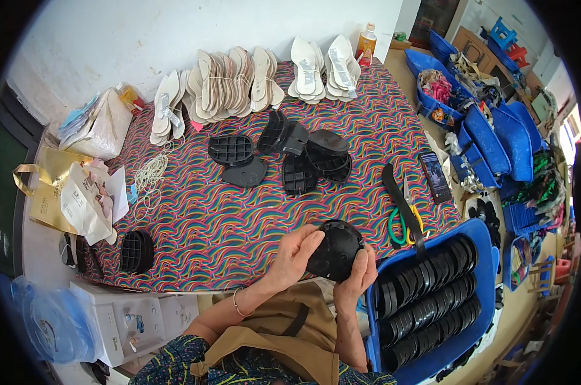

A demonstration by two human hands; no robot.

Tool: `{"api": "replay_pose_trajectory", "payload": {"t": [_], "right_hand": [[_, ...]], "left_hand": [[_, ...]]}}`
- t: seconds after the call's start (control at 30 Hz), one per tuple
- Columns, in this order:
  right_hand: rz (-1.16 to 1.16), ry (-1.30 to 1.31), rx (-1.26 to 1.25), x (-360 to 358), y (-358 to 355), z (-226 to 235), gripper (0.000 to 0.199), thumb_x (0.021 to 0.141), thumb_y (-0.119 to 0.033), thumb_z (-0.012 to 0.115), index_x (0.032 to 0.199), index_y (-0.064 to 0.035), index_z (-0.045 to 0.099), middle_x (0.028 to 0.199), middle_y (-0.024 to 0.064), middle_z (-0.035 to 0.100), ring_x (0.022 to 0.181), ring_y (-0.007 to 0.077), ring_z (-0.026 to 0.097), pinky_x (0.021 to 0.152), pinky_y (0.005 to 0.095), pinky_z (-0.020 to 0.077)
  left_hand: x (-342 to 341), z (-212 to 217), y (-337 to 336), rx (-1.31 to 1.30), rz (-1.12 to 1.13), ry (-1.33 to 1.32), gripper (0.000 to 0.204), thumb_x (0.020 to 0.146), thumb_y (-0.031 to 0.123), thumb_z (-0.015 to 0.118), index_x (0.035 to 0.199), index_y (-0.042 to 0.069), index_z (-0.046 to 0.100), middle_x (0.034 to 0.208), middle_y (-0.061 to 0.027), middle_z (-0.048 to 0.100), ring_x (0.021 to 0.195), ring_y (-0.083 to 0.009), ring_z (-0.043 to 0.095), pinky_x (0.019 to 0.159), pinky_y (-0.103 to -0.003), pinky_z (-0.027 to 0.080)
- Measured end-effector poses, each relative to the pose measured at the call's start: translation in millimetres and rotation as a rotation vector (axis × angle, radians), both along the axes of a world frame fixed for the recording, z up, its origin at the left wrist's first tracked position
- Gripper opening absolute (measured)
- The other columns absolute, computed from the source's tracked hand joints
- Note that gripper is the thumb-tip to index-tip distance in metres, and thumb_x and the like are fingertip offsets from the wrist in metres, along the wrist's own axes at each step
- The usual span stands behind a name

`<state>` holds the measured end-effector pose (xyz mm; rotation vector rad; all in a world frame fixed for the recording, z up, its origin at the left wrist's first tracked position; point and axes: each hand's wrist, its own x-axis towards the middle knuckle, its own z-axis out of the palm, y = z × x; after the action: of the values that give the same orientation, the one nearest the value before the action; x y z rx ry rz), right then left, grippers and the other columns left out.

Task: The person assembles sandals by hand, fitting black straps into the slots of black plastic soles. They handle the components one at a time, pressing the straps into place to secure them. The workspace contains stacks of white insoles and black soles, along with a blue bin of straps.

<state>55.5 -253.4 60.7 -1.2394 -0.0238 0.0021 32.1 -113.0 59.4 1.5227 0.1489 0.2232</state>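
A black, rounded shoe heel piece (pixel 335 251) is between my two hands at the table's front edge, its smooth dark face showing. My left hand (pixel 292 256) is closed on its left side, the thumb lying along the edge. On the opposite side, my right hand (pixel 357 276) grips it with thumb and fingers. Farther back on the table lies a loose group of similar black heel pieces (pixel 231 149), some showing a gridded hollow side. A short stack of them (pixel 136 251) stands at the left front.
A blue bin (pixel 489 256) packed with rows of black pieces sits at my right. Near it lie scissors (pixel 406 221), a dark strip (pixel 398 199) and a phone (pixel 435 176). Bundled insoles (pixel 220 83) line the wall; tangled string (pixel 151 179) and a gold bag (pixel 47 192) are left.
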Motion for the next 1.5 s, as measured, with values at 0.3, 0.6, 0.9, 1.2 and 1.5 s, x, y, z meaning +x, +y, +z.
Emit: {"api": "replay_pose_trajectory", "payload": {"t": [0.3,0.6,0.9,1.2,1.5], "right_hand": [[0.244,-0.158,-0.241,20.6,-29.4,-16.7,0.03,0.102,-0.019,0.051,0.11,0.0048,0.067,0.091,0.0037,0.067,0.086,0.0091,0.057,0.078,0.0249,0.0456],[0.397,-0.103,-0.216,29.8,-33.5,-5.8,0.029,0.101,-0.018,0.054,0.113,0.0047,0.068,0.088,0.0024,0.068,0.077,0.0085,0.058,0.071,0.024,0.0462],[0.361,-0.183,-0.356,37.5,-29.8,-5.5,0.024,0.1,-0.016,0.059,0.104,0.0042,0.071,0.077,-0.0023,0.062,0.07,0.005,0.051,0.063,0.023,0.0416],[0.325,-0.143,-0.416,35.7,-31.3,-11.9,0.024,0.098,-0.016,0.062,0.092,0.0055,0.071,0.07,0.0026,0.062,0.066,0.0073,0.053,0.06,0.0258,0.0426],[0.428,-0.142,-0.405,36.4,-27.6,-10.1,0.017,0.095,-0.01,0.066,0.096,0.006,0.072,0.076,0.0094,0.07,0.068,0.01,0.061,0.061,0.0275,0.0482]], "left_hand": [[6.1,17.8,29.5,-0.106,-0.232,0.068,0.03,0.105,0.025,0.055,0.111,-0.003,0.065,0.091,0.0027,0.064,0.088,-0.0066,0.055,0.076,-0.028,0.046],[-9.8,0.9,20.3,0.576,0.0,-0.224,0.027,0.102,0.024,0.058,0.106,-0.002,0.064,0.074,-0.0095,0.061,0.062,-0.0196,0.063,0.056,-0.034,0.046],[-3.7,-3.2,25.2,0.418,-0.085,-0.212,0.03,0.104,0.025,0.056,0.111,-0.003,0.063,0.072,-0.0077,0.061,0.057,-0.0128,0.058,0.052,-0.029,0.044],[-5.1,2.7,32.4,0.058,-0.285,0.087,0.025,0.105,0.018,0.053,0.106,-0.005,0.064,0.085,-0.0026,0.061,0.079,-0.01,0.053,0.07,-0.028,0.046],[-10.4,2.4,32.6,0.352,-0.291,0.009,0.024,0.102,0.018,0.057,0.105,-0.004,0.066,0.087,-0.0087,0.063,0.079,-0.0147,0.058,0.072,-0.03,0.046]]}}
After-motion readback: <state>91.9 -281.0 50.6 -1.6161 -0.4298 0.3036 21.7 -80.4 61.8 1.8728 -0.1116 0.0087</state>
